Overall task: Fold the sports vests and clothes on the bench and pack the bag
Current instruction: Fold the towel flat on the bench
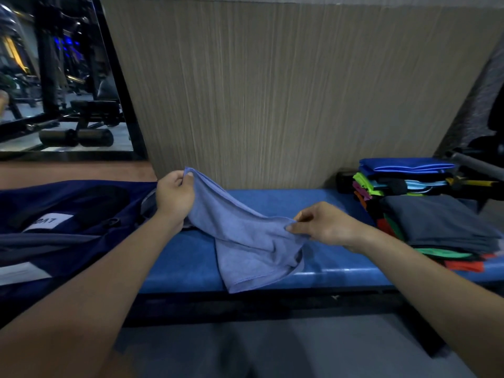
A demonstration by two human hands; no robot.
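The step in hand looked to be a fold of the soft, pale blue knitted garment [245,241], which both hands held up above the padded blue vinyl bench [313,203]. To do it well, the two held points would need to stay level and taut, so the top edge ran straight between them; the cloth could then be lowered flat onto the bench, the hanging lower part smoothed out, and one half laid square over the other. The slack bunching under the right side seemed the likeliest source of a crooked crease.

The left hand [174,197] was curled closed round one upper corner of the garment, thumb on the near side and fingers wrapped behind, holding it raised close to the wood-grain wall panel [272,91]. The right hand [324,225] pinched the opposite edge between thumb and forefinger, lower and nearer the camera, the other fingers loosely bent. The cloth sagged between them, and its bottom hem draped over the front edge of the bench.

The dark navy fabric sports bag [68,230] lay open just left of the left hand. At the right end of the bench sat a stack of folded clothes in grey, green, orange and bright blue [425,214], well apart from the garment
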